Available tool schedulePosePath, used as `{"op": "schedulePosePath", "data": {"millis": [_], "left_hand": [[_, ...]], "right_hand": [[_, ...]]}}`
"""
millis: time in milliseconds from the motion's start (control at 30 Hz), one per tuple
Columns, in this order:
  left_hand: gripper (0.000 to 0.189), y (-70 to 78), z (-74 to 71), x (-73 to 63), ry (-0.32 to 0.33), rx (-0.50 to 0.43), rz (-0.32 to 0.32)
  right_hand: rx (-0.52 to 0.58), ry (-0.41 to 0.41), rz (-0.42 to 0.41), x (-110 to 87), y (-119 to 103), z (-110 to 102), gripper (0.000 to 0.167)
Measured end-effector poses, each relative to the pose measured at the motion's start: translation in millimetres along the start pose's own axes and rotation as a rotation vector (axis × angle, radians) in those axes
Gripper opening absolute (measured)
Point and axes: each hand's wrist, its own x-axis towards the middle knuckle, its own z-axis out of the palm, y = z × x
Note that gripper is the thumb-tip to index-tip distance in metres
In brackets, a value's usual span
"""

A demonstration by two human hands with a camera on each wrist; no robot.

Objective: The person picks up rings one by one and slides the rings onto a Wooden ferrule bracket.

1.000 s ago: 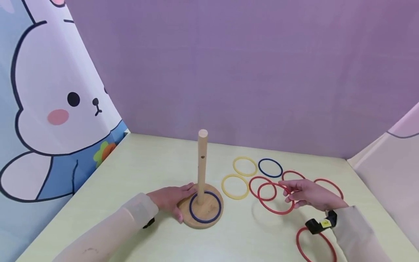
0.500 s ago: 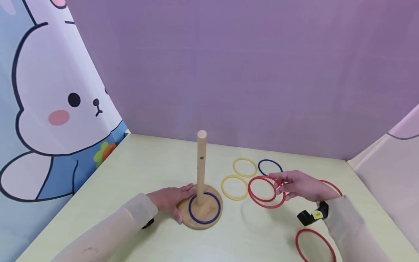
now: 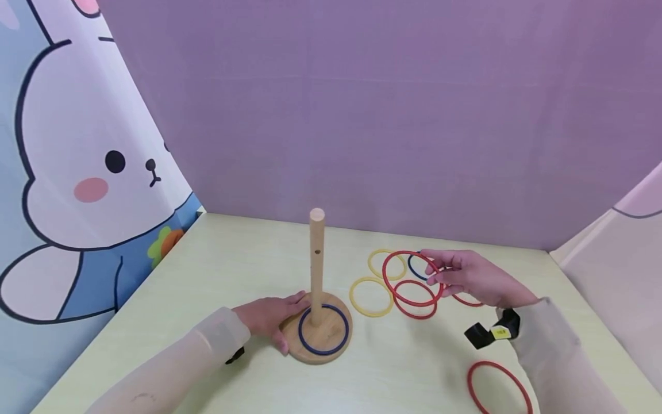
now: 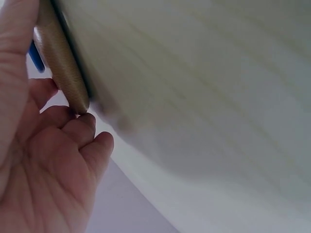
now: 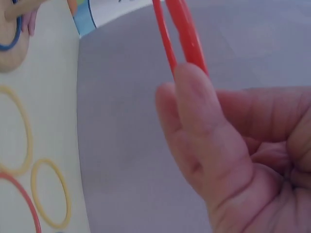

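Note:
My left hand (image 3: 266, 319) grips the left edge of a round wooden base (image 3: 338, 333), from which an upright wooden peg (image 3: 316, 264) rises. Around the foot of the peg lies a dark blue ring (image 3: 323, 353), flat on the base. In the left wrist view, fingertips (image 4: 87, 124) curl against the base's rim. To the right, my right hand (image 3: 478, 279) pinches a red ring (image 3: 407, 252) between thumb and fingers, raised above the table and tilted. The right wrist view shows only part of this red ring (image 5: 187, 36), above the thumb.
Two yellow rings (image 3: 371, 315) lie right of the base. Beneath the held ring is another red ring (image 3: 414, 317). A second blue ring (image 3: 410, 264) sits behind, partly hidden. More red rings (image 3: 468, 303) lie under the right arm and near the front (image 3: 499, 364). A purple backdrop (image 3: 362, 126) stands behind the table.
The right hand has carried the red ring leftward, then upward off the table, over the other rings. The left hand stays on the base.

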Motion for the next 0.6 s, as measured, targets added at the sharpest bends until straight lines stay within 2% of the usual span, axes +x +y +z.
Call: {"op": "schedulePosePath", "data": {"millis": [133,367,500,600], "left_hand": [[0.107,-1.1,-0.1,0.1,-0.004,0.002,0.005],[0.108,-0.4,-0.2,0.7,-0.011,-0.014,-0.012],[0.108,-0.5,-0.8,0.3,-0.010,-0.003,-0.006],[0.108,-0.7,-1.1,0.2,-0.012,-0.010,0.011]], "right_hand": [[0.048,0.035,-0.031,0.8,-7,10,0.060],[0.198,0.159,-0.096,0.2,-22,28,0.063],[0.331,0.148,-0.196,0.1,-26,35,0.064],[0.366,0.141,-0.242,-0.5,-30,40,0.064]]}}
